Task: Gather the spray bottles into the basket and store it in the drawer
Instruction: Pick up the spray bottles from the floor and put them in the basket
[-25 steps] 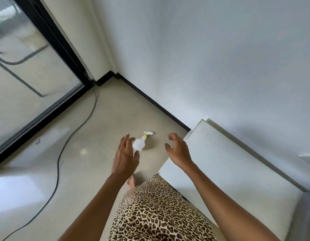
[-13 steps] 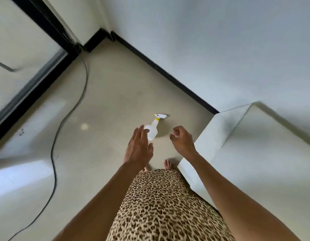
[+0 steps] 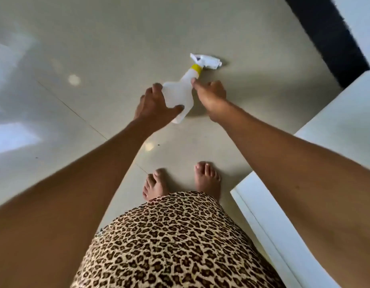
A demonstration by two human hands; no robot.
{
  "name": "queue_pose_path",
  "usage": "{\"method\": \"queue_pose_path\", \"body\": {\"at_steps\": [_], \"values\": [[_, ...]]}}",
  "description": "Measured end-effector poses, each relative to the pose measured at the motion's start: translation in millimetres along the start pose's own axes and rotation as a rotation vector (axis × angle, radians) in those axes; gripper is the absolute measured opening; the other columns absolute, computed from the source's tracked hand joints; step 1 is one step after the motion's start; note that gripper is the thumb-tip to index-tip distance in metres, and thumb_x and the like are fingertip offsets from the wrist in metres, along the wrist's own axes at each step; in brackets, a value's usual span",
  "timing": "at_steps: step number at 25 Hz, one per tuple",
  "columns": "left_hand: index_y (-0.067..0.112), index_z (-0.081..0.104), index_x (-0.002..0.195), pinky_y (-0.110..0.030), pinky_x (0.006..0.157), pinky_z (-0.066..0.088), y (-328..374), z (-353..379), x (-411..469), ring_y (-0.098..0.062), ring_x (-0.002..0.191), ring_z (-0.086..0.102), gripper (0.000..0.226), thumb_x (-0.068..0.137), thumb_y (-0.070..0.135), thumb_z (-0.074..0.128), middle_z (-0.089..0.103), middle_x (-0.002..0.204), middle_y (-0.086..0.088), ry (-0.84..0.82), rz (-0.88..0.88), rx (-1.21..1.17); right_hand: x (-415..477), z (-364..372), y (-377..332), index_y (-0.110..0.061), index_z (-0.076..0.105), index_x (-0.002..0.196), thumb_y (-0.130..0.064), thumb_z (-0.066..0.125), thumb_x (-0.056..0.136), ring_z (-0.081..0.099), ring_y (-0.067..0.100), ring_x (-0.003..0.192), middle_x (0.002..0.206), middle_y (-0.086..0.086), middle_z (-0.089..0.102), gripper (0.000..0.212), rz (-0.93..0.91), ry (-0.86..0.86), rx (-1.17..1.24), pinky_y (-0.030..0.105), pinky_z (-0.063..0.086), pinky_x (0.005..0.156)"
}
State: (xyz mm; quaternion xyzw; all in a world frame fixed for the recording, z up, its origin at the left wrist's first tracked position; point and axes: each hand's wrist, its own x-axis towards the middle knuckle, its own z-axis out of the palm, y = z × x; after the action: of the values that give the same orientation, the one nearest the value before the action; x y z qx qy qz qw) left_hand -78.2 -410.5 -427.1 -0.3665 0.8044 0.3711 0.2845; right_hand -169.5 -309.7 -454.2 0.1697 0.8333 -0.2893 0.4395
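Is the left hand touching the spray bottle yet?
Touching. In the head view the left hand wraps the spray bottle: fingertips over its far edge, thumb pressed against its near side, no gap showing.

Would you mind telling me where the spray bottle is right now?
In the head view, the spray bottle lies on the floor ahead of the feet, between the left hand and right hand.

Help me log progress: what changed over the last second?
Both hands dropped to the floor: the left hand now wraps the spray bottle body, and the right hand touches its neck. The bottle still lies on the tile floor, nozzle pointing away.
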Motion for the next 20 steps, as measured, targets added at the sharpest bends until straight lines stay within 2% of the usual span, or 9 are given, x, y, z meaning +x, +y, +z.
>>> {"method": "queue_pose_path", "body": {"at_steps": [2, 4, 6, 8, 10, 14, 16, 18, 20], "values": [[0.009, 0.032, 0.131, -0.031, 0.083, 0.04, -0.6, 7.7, 17.1, -0.026, 0.111, 0.048, 0.082, 0.071, 0.046, 0.072, 0.047, 0.124, -0.007, -0.041, -0.043, -0.08, 24.8, 12.4, -8.1, -0.005, 0.051, 0.124, -0.047, 0.063, 0.08, 0.057, 0.029, 0.116, 0.128, 0.014, 0.058, 0.062, 0.043, -0.003, 0.152, 0.038, 0.048, 0.097], [0.01, 0.032, 0.13, -0.029, 0.075, 0.037, 0.2, 13.5, 25.1, -0.02, 0.097, 0.043, 0.084, 0.068, 0.048, 0.074, 0.042, 0.111, -0.001, -0.089, -0.065, -0.133, 42.9, 22.3, -13.0, -0.006, 0.056, 0.112, -0.041, 0.074, 0.072, 0.062, 0.029, 0.106, 0.12, 0.013, 0.063, 0.056, 0.055, -0.009, 0.29, 0.043, 0.051, 0.094], [0.01, 0.032, 0.129, -0.029, 0.072, 0.037, 0.7, 16.8, 24.8, -0.018, 0.095, 0.042, 0.086, 0.065, 0.047, 0.076, 0.043, 0.111, -0.001, -0.088, -0.071, -0.149, 47.6, 26.0, -16.0, -0.012, 0.051, 0.092, -0.031, 0.078, 0.07, 0.064, 0.029, 0.102, 0.116, 0.012, 0.063, 0.04, 0.059, -0.003, 0.375, 0.045, 0.053, 0.091], [0.009, 0.033, 0.127, -0.029, 0.072, 0.038, 4.4, 14.3, 13.7, -0.021, 0.099, 0.047, 0.087, 0.062, 0.046, 0.078, 0.049, 0.119, -0.004, -0.066, -0.066, -0.15, 37.4, 21.7, -16.7, -0.009, 0.053, 0.094, -0.027, 0.08, 0.067, 0.065, 0.03, 0.098, 0.112, 0.014, 0.065, 0.043, 0.07, 0.019, 0.404, 0.046, 0.055, 0.087], [0.009, 0.033, 0.128, -0.028, 0.072, 0.039, 14.1, 3.7, -6.8, -0.023, 0.107, 0.051, 0.089, 0.061, 0.044, 0.08, 0.05, 0.124, -0.007, -0.066, -0.058, -0.156, 13.1, 10.4, -21.5, -0.002, 0.058, 0.102, -0.03, 0.081, 0.064, 0.067, 0.031, 0.093, 0.106, 0.017, 0.067, 0.052, 0.064, 0.047, 0.41, 0.046, 0.056, 0.083], [0.011, 0.03, 0.13, -0.027, 0.074, 0.04, 50.7, -38.1, -63.0, -0.026, 0.113, 0.052, 0.094, 0.058, 0.039, 0.083, 0.05, 0.127, -0.009, -0.016, 0.006, -0.169, -58.5, -34.5, -48.2, -0.006, 0.064, 0.086, -0.028, 0.08, 0.067, 0.065, 0.026, 0.078, 0.084, 0.011, 0.067, 0.034, -0.005, 0.096, 0.457, 0.034, 0.054, 0.072], [0.015, 0.031, 0.131, -0.027, 0.076, 0.042, 78.3, -72.3, -98.4, -0.025, 0.109, 0.053, 0.094, 0.056, 0.038, 0.084, 0.052, 0.126, -0.008, 0.028, 0.057, -0.2, -106.9, -68.7, -75.2, -0.008, 0.064, 0.089, -0.028, 0.08, 0.066, 0.064, 0.024, 0.078, 0.082, 0.006, 0.065, 0.034, -0.066, 0.136, 0.529, 0.031, 0.052, 0.071], [0.02, 0.034, 0.127, -0.029, 0.075, 0.049, 107.7, -108.7, -138.2, -0.022, 0.101, 0.055, 0.091, 0.054, 0.035, 0.086, 0.054, 0.118, -0.005, 0.065, 0.113, -0.266, -160.0, -108.6, -101.5, -0.01, 0.063, 0.089, -0.029, 0.081, 0.065, 0.065, 0.025, 0.079, 0.081, 0.005, 0.065, 0.035, -0.136, 0.126, 0.588, 0.035, 0.053, 0.075], [0.023, 0.036, 0.125, -0.031, 0.074, 0.05, 135.2, -141.6, -176.8, -0.02, 0.097, 0.054, 0.089, 0.052, 0.031, 0.086, 0.054, 0.111, 0.0, 0.088, 0.191, -0.303, -210.4, -148.2, -123.6, -0.012, 0.061, 0.082, -0.027, 0.08, 0.067, 0.061, 0.021, 0.071, 0.076, 0.004, 0.062, 0.028, -0.228, 0.106, 0.604, 0.033, 0.051, 0.069]]}}
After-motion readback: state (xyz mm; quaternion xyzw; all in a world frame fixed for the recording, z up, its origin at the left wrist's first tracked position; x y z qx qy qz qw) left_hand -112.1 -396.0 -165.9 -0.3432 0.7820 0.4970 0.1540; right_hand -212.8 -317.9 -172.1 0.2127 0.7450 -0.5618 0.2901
